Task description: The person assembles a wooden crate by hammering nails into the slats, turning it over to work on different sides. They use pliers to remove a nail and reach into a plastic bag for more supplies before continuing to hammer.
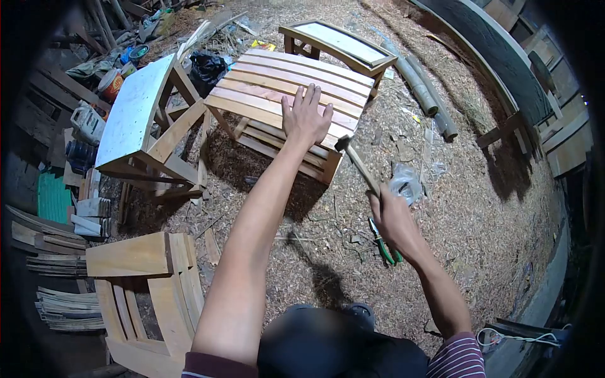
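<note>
A slatted wooden table (296, 85) stands upright ahead, with a lower slatted shelf under its top. My left hand (307, 120) lies spread on the slats near the table's front edge, holding nothing. My right hand (392, 217) is wrapped round the wooden handle of a hammer (360, 162). The hammer's dark head is beside the table's front right corner; whether it touches the wood I cannot tell. Below my right hand, green-handled pliers (380, 242) lie on the ground, and a clear plastic bag (406, 184) is just behind that hand.
A white-topped table (135, 110) stands at left, another panel-topped one (337, 43) behind. A wooden frame (129, 255) and stacked slats (69, 309) are at lower left. Tubes (421, 85) lie at right on ground strewn with shavings. A white cable (520, 337) is at lower right.
</note>
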